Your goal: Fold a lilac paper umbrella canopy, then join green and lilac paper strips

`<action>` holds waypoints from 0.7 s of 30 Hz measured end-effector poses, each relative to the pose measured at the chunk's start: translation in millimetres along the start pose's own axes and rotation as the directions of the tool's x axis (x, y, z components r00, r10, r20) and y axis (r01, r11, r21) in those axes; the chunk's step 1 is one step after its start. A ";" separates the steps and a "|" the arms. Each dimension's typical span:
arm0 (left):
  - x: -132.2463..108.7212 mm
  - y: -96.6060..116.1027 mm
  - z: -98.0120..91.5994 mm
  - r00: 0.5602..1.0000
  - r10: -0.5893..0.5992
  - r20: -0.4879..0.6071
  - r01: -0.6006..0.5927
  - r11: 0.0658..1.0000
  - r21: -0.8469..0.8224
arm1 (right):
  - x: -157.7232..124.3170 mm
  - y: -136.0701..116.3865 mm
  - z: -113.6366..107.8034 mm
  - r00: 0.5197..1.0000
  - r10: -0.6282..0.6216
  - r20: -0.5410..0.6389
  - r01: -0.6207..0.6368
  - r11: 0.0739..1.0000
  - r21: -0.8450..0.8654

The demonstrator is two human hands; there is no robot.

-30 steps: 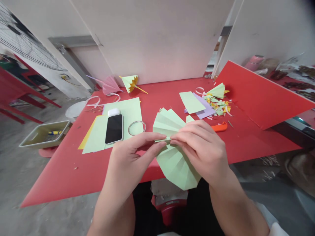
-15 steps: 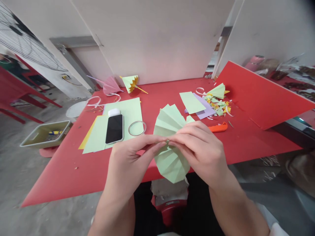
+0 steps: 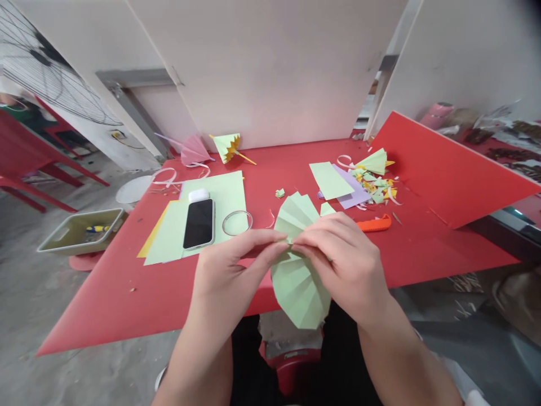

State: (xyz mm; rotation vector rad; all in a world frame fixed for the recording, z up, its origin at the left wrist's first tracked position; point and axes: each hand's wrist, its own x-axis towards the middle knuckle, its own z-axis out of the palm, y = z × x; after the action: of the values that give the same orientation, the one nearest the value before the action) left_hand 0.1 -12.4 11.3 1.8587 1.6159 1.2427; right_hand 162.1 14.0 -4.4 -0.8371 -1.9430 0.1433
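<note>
A pleated light-green paper disc (image 3: 301,290) hangs over the table's front edge, its folds fanning out from the middle. My left hand (image 3: 236,265) pinches it near the centre between thumb and forefinger. From the other side, my right hand (image 3: 344,259) pinches the same spot, the fingertips of both hands almost meeting. What lies right at the pinched centre is hidden by the fingers. Just beyond the disc are a small green paper scrap (image 3: 279,193) and a thin pink strip (image 3: 271,219).
On the red table (image 3: 169,299) lie a phone (image 3: 198,224) on green sheets, a bangle-like ring (image 3: 237,223), an orange cutter (image 3: 375,223) and a heap of paper scraps (image 3: 380,189). Small paper umbrellas (image 3: 228,146) stand at the back. A bin (image 3: 80,231) sits left of the table.
The paper disc has tilted and looks narrower, its lower edge further down. The scrap and pink strip behind it have come into view. Both hands keep their pinch.
</note>
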 end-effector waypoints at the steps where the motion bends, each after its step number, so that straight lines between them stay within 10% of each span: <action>1: 0.6 -0.3 -0.2 1.000 -0.024 0.018 0.025 0.999 -0.043 | 0.2 -0.6 -0.1 1.000 -0.011 -0.006 0.011 1.000 -0.014; 10: 16.1 -7.8 -1.7 0.968 -0.209 0.136 0.243 0.911 -0.334 | -2.7 0.9 3.3 0.996 -0.044 0.076 0.045 0.999 -0.010; 21: 18.0 -20.7 0.2 0.953 -0.196 0.230 0.243 0.950 -0.197 | -5.8 2.2 7.1 0.981 -0.085 0.174 0.091 0.995 -0.029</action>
State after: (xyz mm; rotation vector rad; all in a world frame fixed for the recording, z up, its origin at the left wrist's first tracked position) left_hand -13.0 9.8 2.1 1.5645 1.4599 1.0473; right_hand 159.0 13.9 -13.4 -0.7827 -2.1477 0.1306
